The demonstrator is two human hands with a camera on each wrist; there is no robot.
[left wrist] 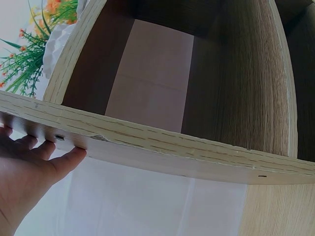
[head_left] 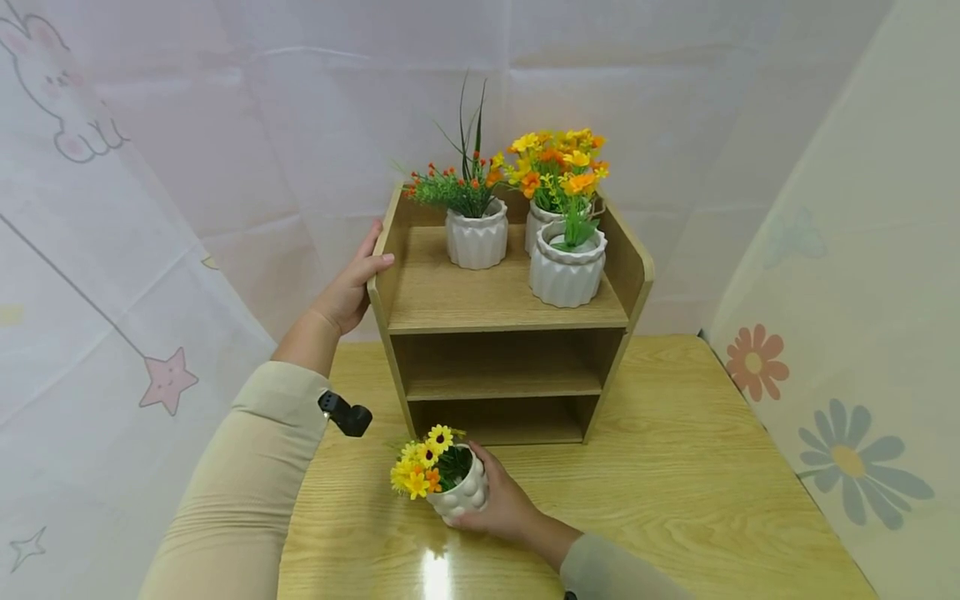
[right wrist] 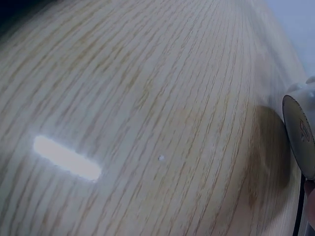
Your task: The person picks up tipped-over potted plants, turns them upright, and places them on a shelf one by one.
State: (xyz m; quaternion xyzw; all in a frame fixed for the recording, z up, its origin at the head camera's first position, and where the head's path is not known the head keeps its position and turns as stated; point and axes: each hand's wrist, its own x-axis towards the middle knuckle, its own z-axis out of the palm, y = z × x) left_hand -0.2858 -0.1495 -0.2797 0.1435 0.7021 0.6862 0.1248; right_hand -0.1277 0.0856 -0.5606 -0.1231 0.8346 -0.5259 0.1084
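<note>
In the head view my right hand [head_left: 504,504] grips a white, bumpy flowerpot [head_left: 463,492] with yellow and orange flowers. The pot is tilted in front of the small wooden shelf [head_left: 510,323], and the right wrist view shows its round underside [right wrist: 299,135] raised off the table. My left hand [head_left: 348,292] rests against the outside of the shelf's left side panel. Up close, the left wrist view has those fingertips [left wrist: 74,156] touching the panel. On the shelf top stand three ribbed white pots: a red-berried plant [head_left: 477,237], orange-yellow flowers [head_left: 551,171], and a front pot [head_left: 567,279].
Two lower compartments [head_left: 498,364] of the shelf open toward me. The shelf stands toward the back of a glossy wooden table [head_left: 697,467]. Pale printed cloth [head_left: 315,125] hangs behind and on both sides. A small black device [head_left: 347,414] sits on my left wrist.
</note>
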